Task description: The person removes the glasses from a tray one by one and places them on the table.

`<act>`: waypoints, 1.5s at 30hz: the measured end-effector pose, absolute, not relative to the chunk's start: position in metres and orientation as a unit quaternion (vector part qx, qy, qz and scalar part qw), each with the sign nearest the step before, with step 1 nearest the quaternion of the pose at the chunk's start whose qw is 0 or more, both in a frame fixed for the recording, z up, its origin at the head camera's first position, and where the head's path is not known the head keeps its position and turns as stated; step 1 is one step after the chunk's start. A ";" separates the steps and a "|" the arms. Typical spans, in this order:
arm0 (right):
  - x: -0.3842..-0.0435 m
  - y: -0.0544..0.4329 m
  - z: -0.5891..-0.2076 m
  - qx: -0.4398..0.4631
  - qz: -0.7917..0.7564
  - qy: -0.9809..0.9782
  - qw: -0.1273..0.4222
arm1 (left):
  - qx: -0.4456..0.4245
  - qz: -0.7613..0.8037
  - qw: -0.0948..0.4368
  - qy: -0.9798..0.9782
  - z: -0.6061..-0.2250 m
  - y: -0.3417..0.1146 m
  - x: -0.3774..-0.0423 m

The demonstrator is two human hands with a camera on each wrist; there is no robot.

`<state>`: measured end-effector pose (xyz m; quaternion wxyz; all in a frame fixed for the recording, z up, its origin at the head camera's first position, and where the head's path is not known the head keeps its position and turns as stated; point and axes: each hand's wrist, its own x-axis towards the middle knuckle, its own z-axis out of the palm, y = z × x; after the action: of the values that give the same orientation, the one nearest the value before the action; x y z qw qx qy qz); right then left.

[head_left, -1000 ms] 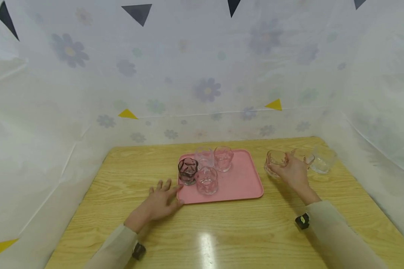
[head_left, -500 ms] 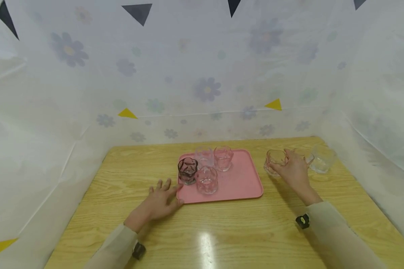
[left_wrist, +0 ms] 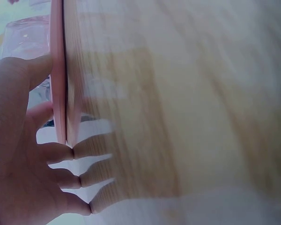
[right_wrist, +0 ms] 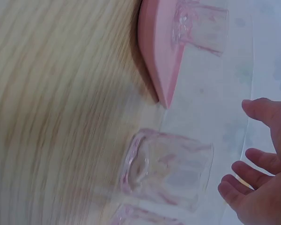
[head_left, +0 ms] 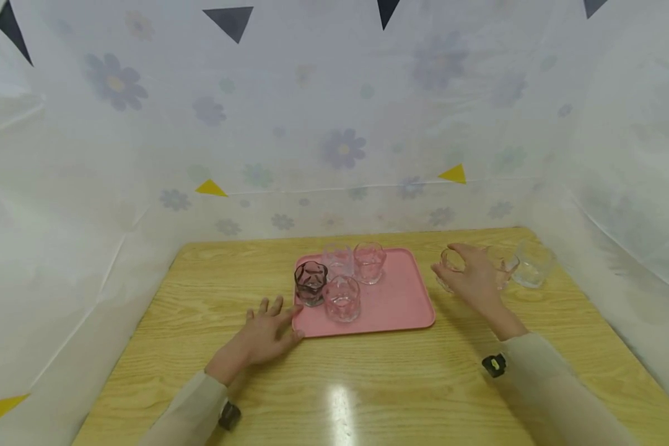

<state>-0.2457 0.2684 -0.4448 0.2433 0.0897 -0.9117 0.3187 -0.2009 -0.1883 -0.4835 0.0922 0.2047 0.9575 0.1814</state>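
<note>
A pink tray [head_left: 396, 303] lies on the table with several faceted glasses on it: a dark smoky one [head_left: 311, 285], a pale pink one [head_left: 342, 300] in front, a clear one [head_left: 337, 257] and another pink one [head_left: 370, 263] behind. My left hand [head_left: 264, 337] rests flat at the tray's front left corner, fingers spread, thumb and index touching its rim. Above a pink glass [right_wrist: 164, 168] right of the tray hovers my right hand [head_left: 474, 282], thumb and fingers apart. In the right wrist view a gap shows between the fingers and that glass.
Beside the right hand stand another pinkish glass [head_left: 502, 266], partly hidden by the hand, and a clear glass [head_left: 532, 266] farther right. White flowered sheeting [head_left: 334, 124] encloses the wooden table [head_left: 312, 390] at the back and both sides.
My right hand has shifted slightly left, from between the two pinkish glasses to over the nearer one. The left hand, the tray and its glasses stay put.
</note>
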 end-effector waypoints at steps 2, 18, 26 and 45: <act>-0.250 0.261 -0.448 0.094 0.338 -0.910 0.220 | 0.204 0.181 0.093 0.958 -0.484 -0.189 -0.201; -0.276 0.206 -0.459 0.108 0.387 -0.915 0.042 | 0.203 0.179 0.089 0.959 -0.490 -0.190 -0.203; -0.290 0.189 -0.471 0.144 0.423 -0.894 0.036 | 0.204 0.175 0.087 0.959 -0.490 -0.190 -0.203; -0.305 0.169 -0.482 0.165 0.415 -0.894 0.044 | 0.205 0.185 0.086 0.957 -0.488 -0.189 -0.201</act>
<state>-0.3052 0.1693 -0.4823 0.0440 0.1649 -0.8936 0.4152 -0.2007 -0.1890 -0.4877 0.0857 0.2048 0.9574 0.1848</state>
